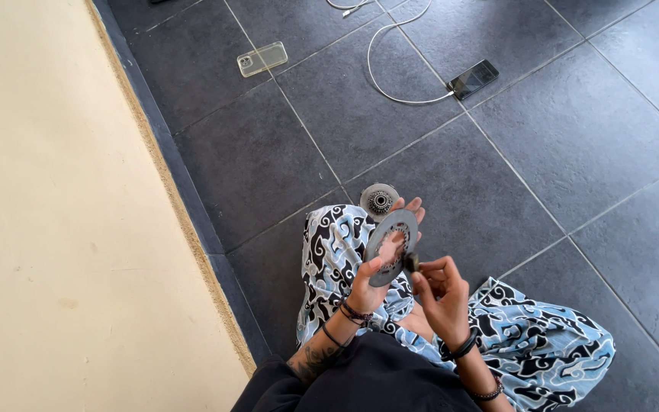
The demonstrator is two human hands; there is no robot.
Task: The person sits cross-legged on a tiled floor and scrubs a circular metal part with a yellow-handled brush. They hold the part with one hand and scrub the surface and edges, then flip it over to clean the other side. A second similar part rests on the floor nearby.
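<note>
I sit on a floor of large dark grey tiles (573, 137) with pale grout lines running diagonally. To my left a plain cream wall (47, 206) meets it along a dark skirting strip (184, 198). Soft, even light falls over everything, leaving only faint shadows on the tiles.

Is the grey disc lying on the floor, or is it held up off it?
Held up. The left hand grips the grey disc by its edge above the patterned lap, tilted on edge.
</note>
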